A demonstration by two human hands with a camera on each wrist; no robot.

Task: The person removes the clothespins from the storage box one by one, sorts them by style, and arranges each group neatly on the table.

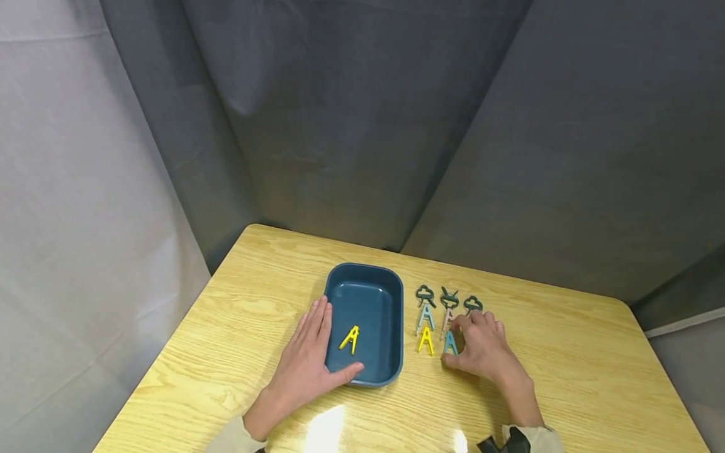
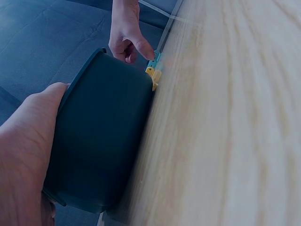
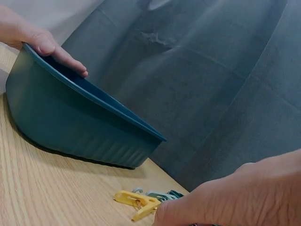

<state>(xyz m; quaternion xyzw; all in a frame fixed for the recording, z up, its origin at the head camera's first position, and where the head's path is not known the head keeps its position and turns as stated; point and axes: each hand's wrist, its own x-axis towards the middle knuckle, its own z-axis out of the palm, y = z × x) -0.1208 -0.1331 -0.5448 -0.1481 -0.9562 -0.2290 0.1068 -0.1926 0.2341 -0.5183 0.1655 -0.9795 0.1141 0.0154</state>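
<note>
My left hand rests on a dark blue tub. Its fingers lie straight along the left rim, and the thumb reaches over the near corner. Inside the tub is a yellow clothespin. To its right, my right hand curls thumb and forefinger round a blue clothespin, fingertips right at its two ends. Another yellow clothespin lies just left of it, seen also in the right wrist view. Above are a pale blue clothespin and a pinkish clothespin, partly behind the fingers.
Along the back of the group lie dark green cloud-shaped clips, one at the left, one in the middle and one at the right. The wooden table ends at grey curtains behind and at the sides.
</note>
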